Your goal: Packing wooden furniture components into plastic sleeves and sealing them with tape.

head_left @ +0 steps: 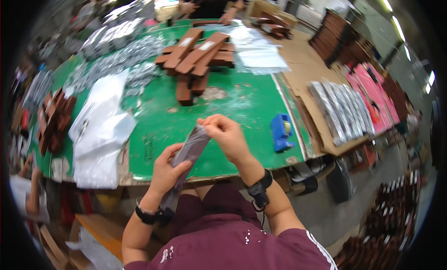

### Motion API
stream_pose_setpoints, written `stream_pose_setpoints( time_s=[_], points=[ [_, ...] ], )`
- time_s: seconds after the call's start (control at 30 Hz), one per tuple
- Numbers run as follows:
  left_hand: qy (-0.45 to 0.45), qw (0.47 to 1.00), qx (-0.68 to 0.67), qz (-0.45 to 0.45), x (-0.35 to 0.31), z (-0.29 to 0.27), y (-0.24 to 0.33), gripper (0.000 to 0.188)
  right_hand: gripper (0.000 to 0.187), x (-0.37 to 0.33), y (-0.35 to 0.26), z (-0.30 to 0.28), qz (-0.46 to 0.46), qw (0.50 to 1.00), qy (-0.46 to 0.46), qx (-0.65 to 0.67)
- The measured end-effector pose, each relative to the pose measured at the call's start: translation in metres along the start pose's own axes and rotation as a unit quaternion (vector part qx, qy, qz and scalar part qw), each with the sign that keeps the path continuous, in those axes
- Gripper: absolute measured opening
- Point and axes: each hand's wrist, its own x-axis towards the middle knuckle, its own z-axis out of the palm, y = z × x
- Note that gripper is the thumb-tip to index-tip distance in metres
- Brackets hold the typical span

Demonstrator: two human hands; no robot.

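Note:
A long dark bar in a clear plastic sleeve (pixel 195 146) slants up and away over the front edge of the green table. My left hand (pixel 170 170) is closed around its middle, thumb across the near face. At the far end, my right hand (pixel 225 136) pinches the plastic at the tip. Farther off on the table lies a crossed stack of reddish-brown wooden bars (pixel 195 55), some with white labels. To the right of my right hand stands a blue tape dispenser (pixel 282 132). White plastic sleeves (pixel 100 130) lie to the left of my left hand.
Silver-wrapped bars (pixel 342 111) rest on cardboard at the right. More wrapped bundles (pixel 116 32) and loose brown bars (pixel 55 116) lie on the left. Another pile of clear sleeves (pixel 258 48) is at the back. Across the green table (pixel 242 100) is another person (pixel 209 3).

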Motion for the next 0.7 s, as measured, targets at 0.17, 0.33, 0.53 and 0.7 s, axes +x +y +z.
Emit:
stream_pose_setpoints(
  time_s=[0.17,0.33,0.53,0.7],
  points=[
    [-0.031,0.992,-0.113,-0.041,-0.011,0.016,-0.015,0.051,0.010,0.008,0.017,-0.011,0.093,0.980,0.013,-0.177],
    [-0.041,0.985,-0.165,-0.025,-0.013,0.016,0.003,0.050,0.050,-0.025,0.012,-0.024,0.024,0.990,0.125,-0.060],
    [0.132,0.958,-0.252,0.028,0.017,0.004,0.036,0.045,0.099,-0.111,0.035,0.029,0.089,0.958,-0.198,-0.186],
    [0.221,0.916,-0.335,0.011,0.016,0.011,0.051,0.039,0.106,-0.103,0.021,0.024,0.045,0.961,-0.216,-0.167]
  ],
)
